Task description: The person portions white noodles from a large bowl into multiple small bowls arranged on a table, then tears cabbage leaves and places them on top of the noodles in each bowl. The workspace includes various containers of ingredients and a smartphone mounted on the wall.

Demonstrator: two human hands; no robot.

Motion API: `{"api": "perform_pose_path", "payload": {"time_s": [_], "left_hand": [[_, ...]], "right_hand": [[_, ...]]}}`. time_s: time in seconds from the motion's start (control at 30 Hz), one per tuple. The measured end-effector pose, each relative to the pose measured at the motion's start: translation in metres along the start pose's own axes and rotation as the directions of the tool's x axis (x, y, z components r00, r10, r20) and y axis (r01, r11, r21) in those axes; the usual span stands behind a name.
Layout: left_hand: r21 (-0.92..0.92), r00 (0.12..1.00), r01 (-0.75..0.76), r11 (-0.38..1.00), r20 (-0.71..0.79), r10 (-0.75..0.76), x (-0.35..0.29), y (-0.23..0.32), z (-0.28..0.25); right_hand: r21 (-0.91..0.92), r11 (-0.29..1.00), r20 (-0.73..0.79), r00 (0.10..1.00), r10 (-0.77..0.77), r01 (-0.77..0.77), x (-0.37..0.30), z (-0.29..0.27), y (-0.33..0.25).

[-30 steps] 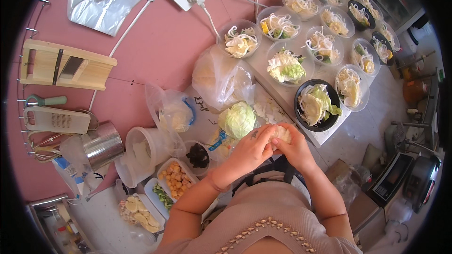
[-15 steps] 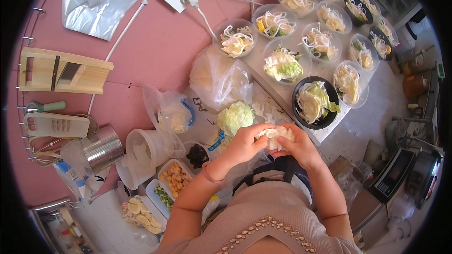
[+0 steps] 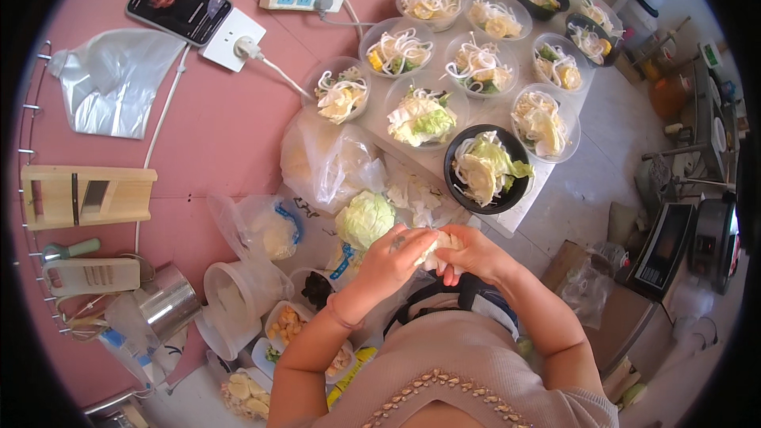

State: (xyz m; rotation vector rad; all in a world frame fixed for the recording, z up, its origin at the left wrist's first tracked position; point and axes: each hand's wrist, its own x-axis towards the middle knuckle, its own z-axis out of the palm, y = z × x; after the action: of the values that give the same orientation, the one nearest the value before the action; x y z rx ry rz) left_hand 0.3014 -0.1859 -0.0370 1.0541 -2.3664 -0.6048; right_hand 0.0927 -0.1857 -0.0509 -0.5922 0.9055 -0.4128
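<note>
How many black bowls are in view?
3: a black bowl at the near corner of the table, another and a third farther back. More may be hidden there.

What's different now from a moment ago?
The view swung, shifting the scene leftward and bringing the phone fully in. The pale leaves, briefly more exposed, are again partly covered by the left hand; the right hand holds them. Nothing was let go. The cabbage and black bowl stayed put.
</note>
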Motion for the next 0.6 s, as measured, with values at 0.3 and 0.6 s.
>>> {"api": "perform_pose_path", "payload": {"time_s": [0.3,0.6], "left_hand": [[-0.304,0.947,0.306,0.902,0.2,-0.253,0.031,-0.008,0.004],[-0.795,0.714,0.589,-0.146,0.596,-0.367,0.106,-0.032,-0.001]], "right_hand": [[-0.178,0.984,0.085,0.996,0.021,-0.006,-0.029,-0.022,-0.013],[0.225,0.957,-0.077,0.982,-0.172,0.185,-0.072,-0.064,0.0]]}}
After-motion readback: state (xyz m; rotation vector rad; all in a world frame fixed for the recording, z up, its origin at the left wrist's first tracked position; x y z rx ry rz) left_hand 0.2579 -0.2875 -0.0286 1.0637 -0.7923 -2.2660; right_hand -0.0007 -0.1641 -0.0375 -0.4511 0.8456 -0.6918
